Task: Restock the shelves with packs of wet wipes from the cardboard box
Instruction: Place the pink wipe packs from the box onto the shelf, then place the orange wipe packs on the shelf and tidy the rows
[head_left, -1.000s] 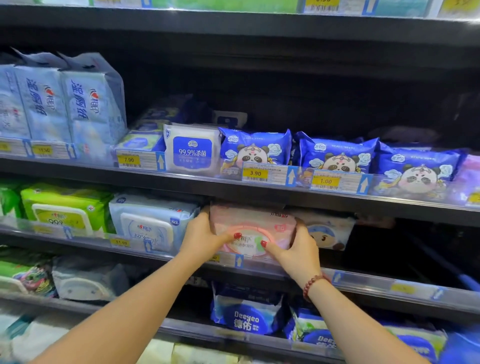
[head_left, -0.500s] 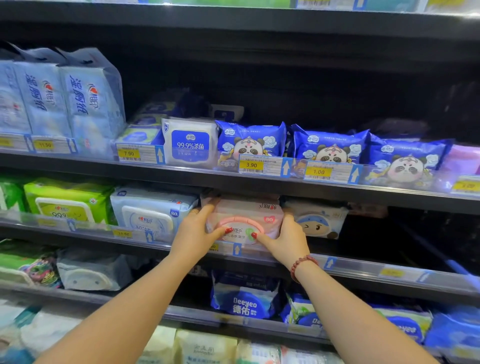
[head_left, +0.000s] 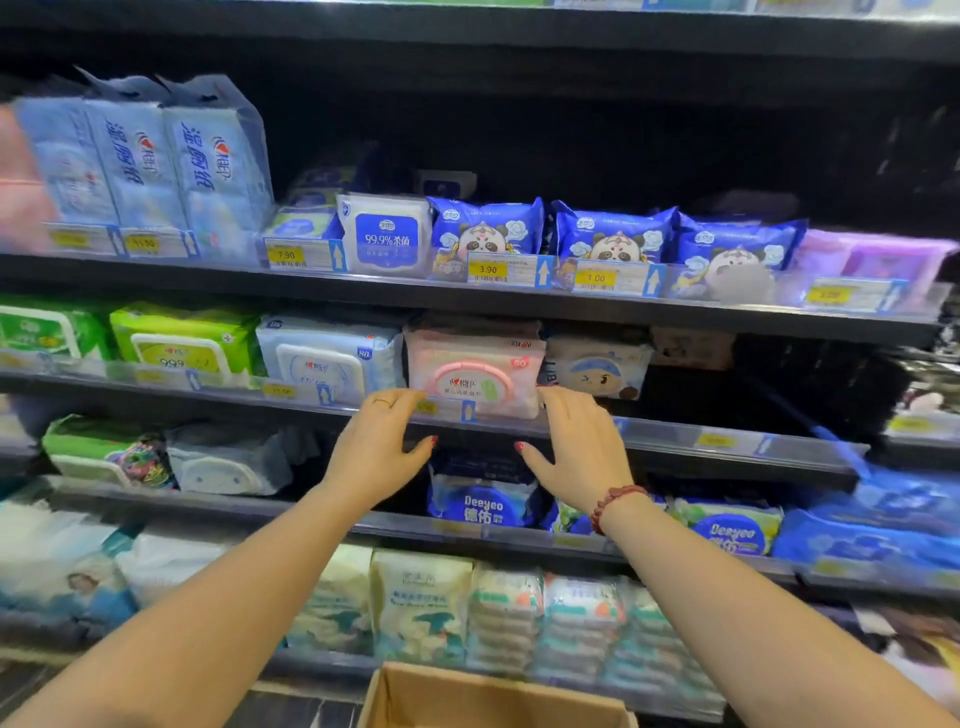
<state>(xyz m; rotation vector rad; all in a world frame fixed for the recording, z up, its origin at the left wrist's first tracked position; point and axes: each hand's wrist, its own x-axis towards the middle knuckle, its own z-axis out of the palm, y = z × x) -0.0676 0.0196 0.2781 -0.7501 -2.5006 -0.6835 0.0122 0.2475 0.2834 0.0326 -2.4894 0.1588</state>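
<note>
A pink pack of wet wipes (head_left: 475, 366) with a round pink lid stands on the second shelf (head_left: 675, 434), between a pale blue pack (head_left: 324, 358) and a white cartoon-face pack (head_left: 597, 366). My left hand (head_left: 382, 449) hovers just below and left of the pink pack, fingers spread, holding nothing. My right hand (head_left: 576, 447), with a red bead bracelet on the wrist, is open just below and right of it. Neither hand touches the pack. The rim of the cardboard box (head_left: 483, 693) shows at the bottom edge; its inside is out of view.
Panda-print blue packs (head_left: 613, 236) and tall blue packs (head_left: 176, 161) fill the shelf above. Green packs (head_left: 182, 343) stand at the left. Deeyeo packs (head_left: 483, 501) sit on the shelf below. The second shelf's right part (head_left: 779, 384) looks dark, with no packs seen.
Both hands let go of the pink pack and drew back and down from it. The view tilted down, bringing the cardboard box rim into sight.
</note>
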